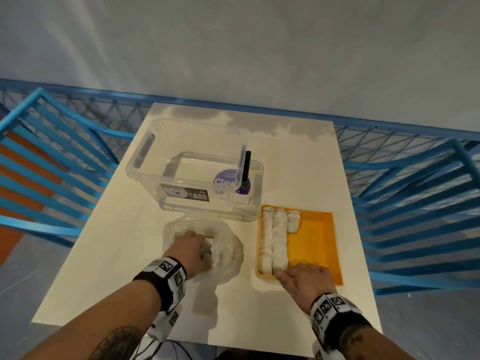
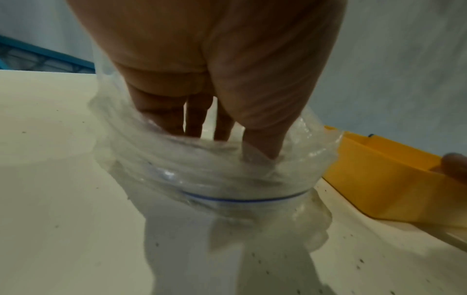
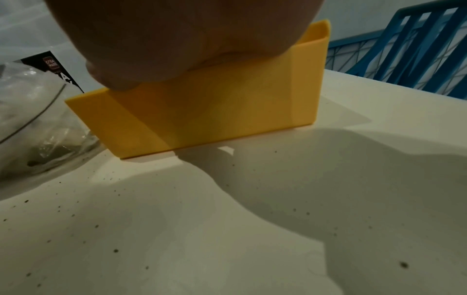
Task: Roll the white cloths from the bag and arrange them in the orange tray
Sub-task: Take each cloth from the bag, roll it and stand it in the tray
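The clear plastic bag [image 1: 228, 245] lies crumpled on the white table, with white cloth showing dimly through it. My left hand [image 1: 192, 248] reaches down into its mouth; in the left wrist view the fingers [image 2: 161, 115] run straight into the bag [image 2: 227, 175] and their tips are hidden by plastic. The orange tray [image 1: 319, 245] stands to the right, with several rolled white cloths [image 1: 275, 237] in rows along its left side. My right hand [image 1: 304, 278] sits over the tray's near wall [image 3: 215, 111], thumb [image 3: 111, 81] on the rim, fingers hidden inside.
A clear storage box [image 1: 192, 172] with a black label stands on its lid behind the bag. Blue slatted chairs [image 1: 52, 165] flank the table on both sides. The table [image 1: 249, 307] has bare surface in front of the bag and tray.
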